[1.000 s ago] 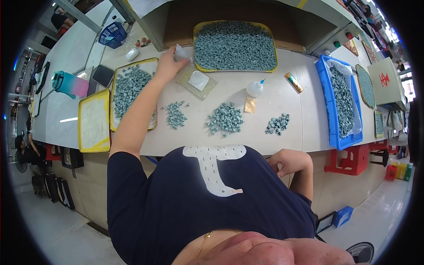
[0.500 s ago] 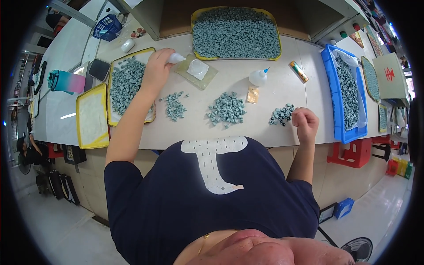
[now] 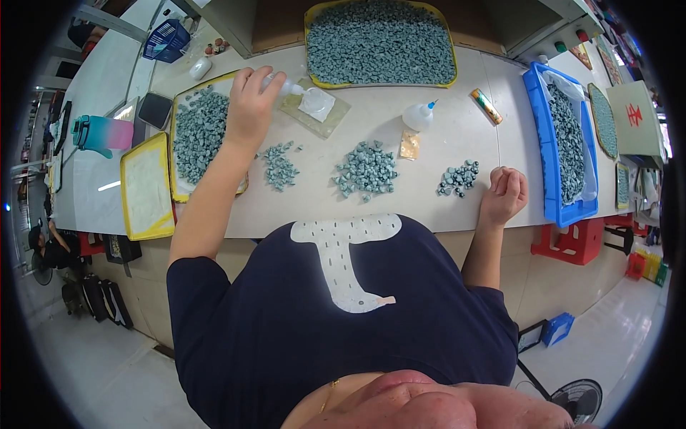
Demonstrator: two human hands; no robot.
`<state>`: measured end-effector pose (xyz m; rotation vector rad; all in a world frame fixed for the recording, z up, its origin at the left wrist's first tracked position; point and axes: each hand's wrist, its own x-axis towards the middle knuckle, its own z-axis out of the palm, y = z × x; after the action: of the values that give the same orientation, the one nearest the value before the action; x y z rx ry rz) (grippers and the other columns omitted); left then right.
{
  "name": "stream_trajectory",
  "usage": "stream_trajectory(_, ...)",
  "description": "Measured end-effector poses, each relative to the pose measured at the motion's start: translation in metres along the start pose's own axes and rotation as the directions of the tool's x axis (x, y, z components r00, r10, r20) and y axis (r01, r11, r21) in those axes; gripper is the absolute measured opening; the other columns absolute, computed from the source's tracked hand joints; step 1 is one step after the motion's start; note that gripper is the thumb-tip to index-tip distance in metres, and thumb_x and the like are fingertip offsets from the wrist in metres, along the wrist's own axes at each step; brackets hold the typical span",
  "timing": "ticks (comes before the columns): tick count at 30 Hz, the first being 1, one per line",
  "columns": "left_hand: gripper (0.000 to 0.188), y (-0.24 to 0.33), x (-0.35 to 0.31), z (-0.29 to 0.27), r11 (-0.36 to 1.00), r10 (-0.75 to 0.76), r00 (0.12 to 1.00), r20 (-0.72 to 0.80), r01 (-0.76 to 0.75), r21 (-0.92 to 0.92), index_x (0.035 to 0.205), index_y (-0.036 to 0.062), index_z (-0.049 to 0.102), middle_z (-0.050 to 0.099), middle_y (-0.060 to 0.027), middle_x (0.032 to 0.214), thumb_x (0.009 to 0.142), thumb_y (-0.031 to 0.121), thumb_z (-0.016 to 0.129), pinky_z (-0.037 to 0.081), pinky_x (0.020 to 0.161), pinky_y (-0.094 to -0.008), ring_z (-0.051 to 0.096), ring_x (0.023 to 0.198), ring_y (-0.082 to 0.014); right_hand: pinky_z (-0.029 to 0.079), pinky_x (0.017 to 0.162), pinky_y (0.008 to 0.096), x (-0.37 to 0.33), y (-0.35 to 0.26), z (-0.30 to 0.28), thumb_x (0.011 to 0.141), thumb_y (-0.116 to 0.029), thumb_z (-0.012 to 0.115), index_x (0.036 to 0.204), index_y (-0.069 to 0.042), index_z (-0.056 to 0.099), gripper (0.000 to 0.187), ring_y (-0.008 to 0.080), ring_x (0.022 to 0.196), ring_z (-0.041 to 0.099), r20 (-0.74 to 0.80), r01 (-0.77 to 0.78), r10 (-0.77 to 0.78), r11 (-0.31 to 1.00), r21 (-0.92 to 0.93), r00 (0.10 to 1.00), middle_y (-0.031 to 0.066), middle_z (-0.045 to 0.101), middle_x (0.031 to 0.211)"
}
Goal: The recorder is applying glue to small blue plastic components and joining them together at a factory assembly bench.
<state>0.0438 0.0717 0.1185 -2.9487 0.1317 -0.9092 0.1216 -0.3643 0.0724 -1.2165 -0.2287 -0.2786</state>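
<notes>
My left hand [image 3: 250, 111] grips a white squeeze bottle [image 3: 291, 87], tilted so its tip points toward a white patch [image 3: 316, 104]. That patch lies on a greenish-tan square pad [image 3: 336, 123]. To the right, my right hand [image 3: 505, 194] rests on the table with curled fingers; whether anything is inside them is hidden. Close by lies a small pile of dark, shiny beads [image 3: 458, 179]. In front of me sits a larger pile of grey-green stone-like pieces [image 3: 365, 170], and a smaller pile of similar pieces [image 3: 279, 166] lies under my left forearm's side.
A yellow-rimmed tray of grey-green pieces [image 3: 379, 46] stands at the back, another tray [image 3: 200, 136] at left. A second squeeze bottle with blue tip [image 3: 418, 116] stands mid-table. On the right are a blue crate [image 3: 549, 143] and a colourful tube [image 3: 486, 106].
The bottle in my left hand has moved right, its tip closer to the white patch. My right hand has moved right, away from the dark beads.
</notes>
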Motion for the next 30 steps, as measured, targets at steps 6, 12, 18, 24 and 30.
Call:
stream_trajectory(6, 0.037, 0.005, 0.002, -0.002, 1.0, 0.01, 1.0, 0.005, -0.01, 0.024, 0.104, 0.009, 0.063, 0.058, -0.0089, 0.107, 0.069, -0.001, 0.057, 0.048, 0.083, -0.0384, 0.051, 0.098, -0.0313, 0.03, 0.05, 0.0236, 0.003, 0.004, -0.005, 0.092, -0.008, 0.05, 0.081, 0.006, 0.06, 0.02, 0.0083, 0.05, 0.035, 0.004, -0.023, 0.023, 0.999, 0.034, 1.0, -0.0001, 0.041, 0.056)
stream_trajectory(12, 0.034, 0.003, 0.0, 0.001, 0.987, -0.09, 0.996, -0.011, 0.088, -0.135, 0.105, 0.0067, 0.062, 0.059, -0.01, 0.105, 0.071, 0.001, 0.061, 0.048, 0.083, -0.0368, 0.054, 0.095, -0.0301, 0.03, 0.05, 0.0242, 0.003, 0.004, -0.004, 0.092, -0.008, 0.049, 0.08, 0.005, 0.06, 0.021, 0.0087, 0.051, 0.035, 0.017, -0.03, 0.03, 1.0, 0.003, 0.999, -0.0003, 0.04, 0.055)
stream_trajectory(18, 0.033, -0.006, -0.008, 0.007, 0.832, -0.349, 0.927, 0.135, 0.373, -0.411, 0.105, 0.0019, 0.061, 0.061, -0.0127, 0.104, 0.074, 0.008, 0.069, 0.048, 0.083, -0.0363, 0.058, 0.09, -0.0291, 0.028, 0.05, 0.0253, 0.0, 0.004, -0.001, 0.093, -0.008, 0.046, 0.079, 0.004, 0.059, 0.022, 0.0091, 0.051, 0.034, 0.023, -0.061, 0.061, 0.998, -0.035, 0.998, -0.0005, 0.038, 0.055)
stream_trajectory(24, 0.041, -0.015, 0.002, -0.001, 0.62, -0.607, 0.665, 0.435, 0.739, -0.264, 0.106, -0.0007, 0.058, 0.06, -0.0133, 0.095, 0.072, 0.015, 0.075, 0.047, 0.078, -0.0358, 0.058, 0.083, -0.0265, 0.028, 0.05, 0.0245, -0.003, 0.002, 0.002, 0.093, -0.007, 0.047, 0.079, 0.004, 0.059, 0.021, 0.0091, 0.051, 0.034, 0.012, -0.087, 0.087, 0.995, -0.043, 0.996, -0.0003, 0.039, 0.055)
stream_trajectory(30, 0.054, -0.013, -0.021, 0.008, 0.72, -0.61, 0.773, 0.175, 0.633, -0.285, 0.116, -0.0023, 0.051, 0.059, -0.0155, 0.092, 0.072, 0.016, 0.076, 0.046, 0.078, -0.0366, 0.057, 0.082, -0.0279, 0.029, 0.05, 0.024, -0.003, 0.001, 0.007, 0.093, -0.007, 0.048, 0.079, 0.005, 0.059, 0.021, 0.0089, 0.051, 0.034, 0.016, -0.099, 0.1, 0.994, -0.046, 0.995, 0.0, 0.039, 0.056)
